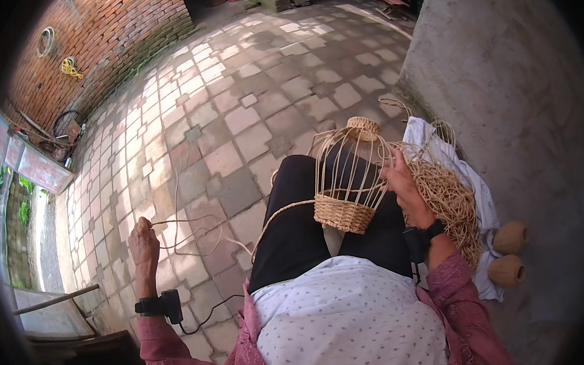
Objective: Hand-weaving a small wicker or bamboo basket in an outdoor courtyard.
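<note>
A partly woven lantern-shaped basket [345, 213] rests over my lap, with a tightly woven band at its near end, bare curved ribs in the middle and a small woven ring at its far end. My right hand [399, 177] grips the ribs on the basket's right side. Out to the left, my left hand [144, 242] is closed on a tan cord [181, 221]. Loose loops of that cord hang between the hand and my knee. A thicker twisted strand [277, 218] runs from the woven band across my left thigh.
To my right, a tangled heap of tan cord [448, 203] lies on a white cloth [484, 201]. Two round tan pots [507, 271] sit beside it near a grey wall [499, 69]. Paving [241, 119] spreads ahead, toward a brick wall [116, 33] at the far left.
</note>
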Available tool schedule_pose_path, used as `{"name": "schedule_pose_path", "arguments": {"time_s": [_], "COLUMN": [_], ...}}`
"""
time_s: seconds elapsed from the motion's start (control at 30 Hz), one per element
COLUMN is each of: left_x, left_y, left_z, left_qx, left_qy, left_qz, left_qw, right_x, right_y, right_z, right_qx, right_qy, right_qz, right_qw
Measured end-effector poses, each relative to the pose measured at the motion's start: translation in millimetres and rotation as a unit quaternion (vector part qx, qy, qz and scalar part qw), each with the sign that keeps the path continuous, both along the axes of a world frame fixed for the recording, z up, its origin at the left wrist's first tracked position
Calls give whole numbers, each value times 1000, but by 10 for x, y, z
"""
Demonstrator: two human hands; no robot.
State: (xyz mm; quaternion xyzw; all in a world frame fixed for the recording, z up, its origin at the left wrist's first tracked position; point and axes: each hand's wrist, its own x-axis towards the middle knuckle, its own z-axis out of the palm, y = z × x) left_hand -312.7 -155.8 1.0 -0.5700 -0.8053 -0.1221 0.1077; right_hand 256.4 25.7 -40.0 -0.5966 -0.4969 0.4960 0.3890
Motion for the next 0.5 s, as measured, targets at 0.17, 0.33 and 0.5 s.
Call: {"name": "schedule_pose_path", "arguments": {"time_s": [0.17, 0.33, 0.5], "left_x": [1283, 2154, 2898], "left_y": [-41, 318, 1029], "left_z": [1135, 1418, 554], "left_qx": [-1, -61, -130], "left_qy": [-186, -490, -686], "left_qz": [-190, -452, -355], "left_qw": [964, 743, 621], "right_x": [-244, -131, -191], "right_y": [59, 22, 0], "right_z": [-158, -265, -228], "right_qx": [37, 113, 127], "right_qy": [27, 30, 49], "right_qz": [-92, -101, -65], "right_qw": [995, 988, 988]}}
